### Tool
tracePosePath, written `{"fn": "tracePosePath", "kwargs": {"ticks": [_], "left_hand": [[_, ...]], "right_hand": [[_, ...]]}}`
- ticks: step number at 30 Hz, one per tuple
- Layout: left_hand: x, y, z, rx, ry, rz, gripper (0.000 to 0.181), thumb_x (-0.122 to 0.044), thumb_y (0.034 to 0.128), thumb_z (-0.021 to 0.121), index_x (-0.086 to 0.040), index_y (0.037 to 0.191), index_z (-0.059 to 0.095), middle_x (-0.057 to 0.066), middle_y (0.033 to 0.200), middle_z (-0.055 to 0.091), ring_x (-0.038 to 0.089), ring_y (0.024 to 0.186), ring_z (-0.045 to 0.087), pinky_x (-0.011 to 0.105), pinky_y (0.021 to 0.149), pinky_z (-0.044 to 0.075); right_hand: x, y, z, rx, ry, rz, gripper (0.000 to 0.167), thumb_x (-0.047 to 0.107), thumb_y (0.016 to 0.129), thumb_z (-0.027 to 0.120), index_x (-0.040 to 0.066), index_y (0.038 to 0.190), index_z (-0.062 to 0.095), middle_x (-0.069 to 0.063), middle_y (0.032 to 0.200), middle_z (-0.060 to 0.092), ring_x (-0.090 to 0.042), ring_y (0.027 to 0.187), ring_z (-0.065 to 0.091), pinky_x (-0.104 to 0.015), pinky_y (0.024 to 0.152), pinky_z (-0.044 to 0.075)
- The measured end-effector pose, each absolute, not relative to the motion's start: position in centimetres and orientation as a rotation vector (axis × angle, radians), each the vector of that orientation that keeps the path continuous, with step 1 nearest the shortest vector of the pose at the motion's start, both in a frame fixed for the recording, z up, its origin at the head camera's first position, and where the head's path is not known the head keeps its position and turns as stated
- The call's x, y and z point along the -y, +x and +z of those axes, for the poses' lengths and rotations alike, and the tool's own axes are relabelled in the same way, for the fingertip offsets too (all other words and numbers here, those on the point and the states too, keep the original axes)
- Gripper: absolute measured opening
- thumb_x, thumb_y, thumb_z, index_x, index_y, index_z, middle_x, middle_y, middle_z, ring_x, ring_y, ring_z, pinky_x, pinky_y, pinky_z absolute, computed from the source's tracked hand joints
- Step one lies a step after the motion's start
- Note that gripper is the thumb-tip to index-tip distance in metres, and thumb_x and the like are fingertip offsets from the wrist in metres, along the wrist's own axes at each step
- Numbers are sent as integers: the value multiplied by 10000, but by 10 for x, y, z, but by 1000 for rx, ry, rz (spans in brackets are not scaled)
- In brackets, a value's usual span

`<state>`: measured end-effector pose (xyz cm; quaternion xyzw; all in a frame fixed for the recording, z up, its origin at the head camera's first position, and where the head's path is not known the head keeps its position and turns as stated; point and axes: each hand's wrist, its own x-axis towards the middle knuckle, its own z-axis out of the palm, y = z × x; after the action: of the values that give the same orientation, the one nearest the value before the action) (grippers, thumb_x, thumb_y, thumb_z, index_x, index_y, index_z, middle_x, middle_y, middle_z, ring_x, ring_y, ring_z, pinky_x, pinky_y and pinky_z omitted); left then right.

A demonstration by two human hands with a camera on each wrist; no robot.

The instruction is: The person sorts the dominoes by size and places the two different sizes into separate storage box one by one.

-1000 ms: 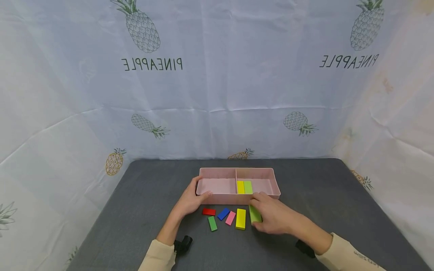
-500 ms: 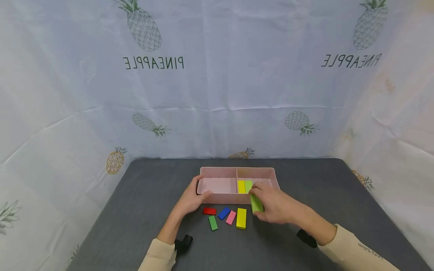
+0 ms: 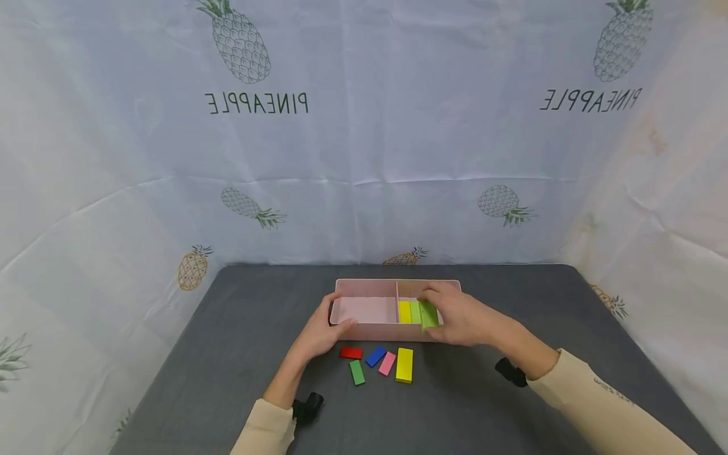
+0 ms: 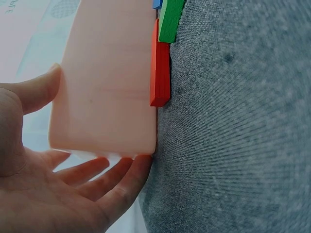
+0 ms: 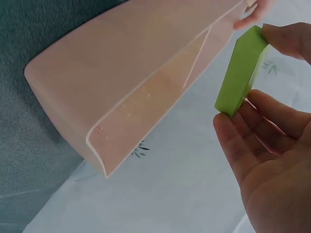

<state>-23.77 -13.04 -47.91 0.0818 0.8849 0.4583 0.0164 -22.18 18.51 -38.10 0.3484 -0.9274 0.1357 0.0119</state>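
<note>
My right hand (image 3: 466,316) pinches a light green block (image 3: 429,315) over the right compartment of a pink divided box (image 3: 364,332). In the right wrist view the thumb presses one end of the block (image 5: 240,73) and the fingertips the other, above the rim. Inside that compartment, a yellow block (image 3: 404,311) and another light green block (image 3: 415,311) lie side by side against the divider. At the box's left end, my left hand (image 3: 315,332) grips it, thumb at the front rim and fingers around the end wall, as the left wrist view shows.
In front of the box lie a red block (image 3: 351,352), a green block (image 3: 357,373), a blue block (image 3: 375,356), a pink block (image 3: 387,363) and a larger yellow block (image 3: 404,365). The dark grey table (image 3: 239,366) meets a pineapple-print curtain (image 3: 364,126) behind.
My right hand has lifted the light green block from the table in front of the box and carried it up and away over the front rim. The left hand stays on the box.
</note>
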Motion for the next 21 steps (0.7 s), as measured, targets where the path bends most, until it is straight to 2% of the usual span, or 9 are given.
{"fn": "tracePosePath", "kwargs": {"ticks": [4,11,21], "left_hand": [[130,-238,-478,-2748,245,1425,774,-361,941,722,-52,1540,344,243,1555,381,426,1371,426,645,1101,331],[132,-237,-477,-2739,245,1445,771,-342,943,723,-52,1546,340,243,1559,378,426,1380,420,646,1102,330],[131,-236,-478,-2737,271,1444,783,-360,939,725,-44,1543,339,250,1556,377,432,1378,419,646,1101,330]], "right_hand": [[-183,-233,-378,2891,1070,416,483,225,818,829,48,1227,642,-50,1186,581,-229,1065,508,-425,894,511],[-180,-250,-377,2855,1108,427,479,212,816,842,4,1200,644,-74,1135,575,-234,1007,504,-372,823,518],[-188,-270,-396,2986,980,464,519,219,833,803,-26,1259,636,-117,1186,580,-273,1044,515,-419,846,497]]}}
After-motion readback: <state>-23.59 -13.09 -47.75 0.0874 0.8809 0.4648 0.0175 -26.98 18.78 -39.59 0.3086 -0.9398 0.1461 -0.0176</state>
